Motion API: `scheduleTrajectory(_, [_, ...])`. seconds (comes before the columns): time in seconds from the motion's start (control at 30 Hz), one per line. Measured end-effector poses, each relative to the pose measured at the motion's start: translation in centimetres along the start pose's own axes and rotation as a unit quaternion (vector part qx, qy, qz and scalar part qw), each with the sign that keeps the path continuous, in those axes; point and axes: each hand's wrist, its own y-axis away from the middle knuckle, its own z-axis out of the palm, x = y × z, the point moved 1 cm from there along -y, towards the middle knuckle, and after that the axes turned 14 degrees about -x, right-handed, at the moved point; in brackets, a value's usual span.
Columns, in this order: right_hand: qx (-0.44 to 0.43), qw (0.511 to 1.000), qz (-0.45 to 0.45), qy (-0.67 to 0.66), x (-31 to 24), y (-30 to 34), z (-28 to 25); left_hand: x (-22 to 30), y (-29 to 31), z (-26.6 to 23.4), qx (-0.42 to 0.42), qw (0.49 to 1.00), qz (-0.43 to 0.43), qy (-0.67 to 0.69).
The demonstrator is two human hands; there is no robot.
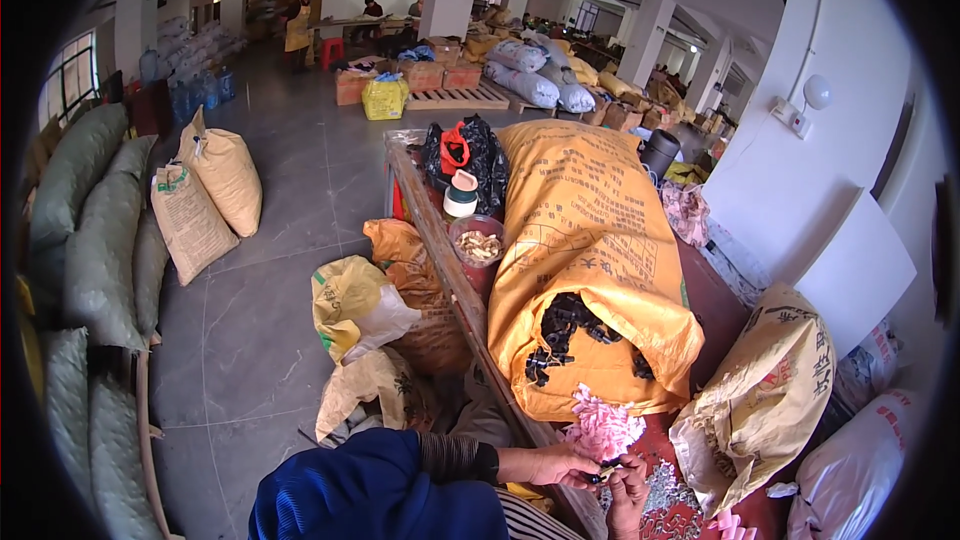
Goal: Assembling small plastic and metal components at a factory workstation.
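Two hands (560, 464) (628, 492); one big orange sack (590, 200) on table (458, 292); one clear bowl (481, 262); one lidded jar (460, 196).

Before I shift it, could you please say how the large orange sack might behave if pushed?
The large orange sack looks floppy, given its creased mouth. Its bulging bulk suggests heaviness. Black pieces at the opening might spill.

R grip (628, 493): rm to R till tan sack (765, 390), orange sack (590, 230) blocks fwd.

Looks like creased, faintly glossy woven plastic on the big sack (600, 210). Shows worn wood along the table edge (456, 285). Glints like metal on the small pieces (670, 492)
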Motion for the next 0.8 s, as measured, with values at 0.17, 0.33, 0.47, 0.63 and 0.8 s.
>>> scheduleTrajectory(0.17, [0.019, 0.996, 0.004, -0.087, -1.1, 0.4, 0.3, 0.0, 0.1, 0.4, -0.013, 1.0, -0.022, -0.001])
scheduleTrajectory(0.33, [-0.041, 0.994, 0.084, 0.049, -4.0, 1.0, 0.4, -1.2, 0.1, 0.0, -0.029, 0.998, -0.044, 0.033])
scheduleTrajectory(0.47, [-0.037, 0.995, 0.052, 0.077, -1.4, 1.1, -0.3, -1.6, 0.0, 0.1, -0.04, 0.997, -0.044, 0.056])
scheduleTrajectory(0.63, [-0.049, 0.998, -0.007, 0.041, 1.4, 0.9, -0.9, -1.1, 0.6, 0.6, -0.036, 0.997, -0.046, 0.055])
scheduleTrajectory(0.8, [-0.061, 0.998, 0.019, 0.01, 1.1, 0.7, -0.4, -0.8, 0.8, 0.2, -0.031, 0.995, -0.068, 0.067])
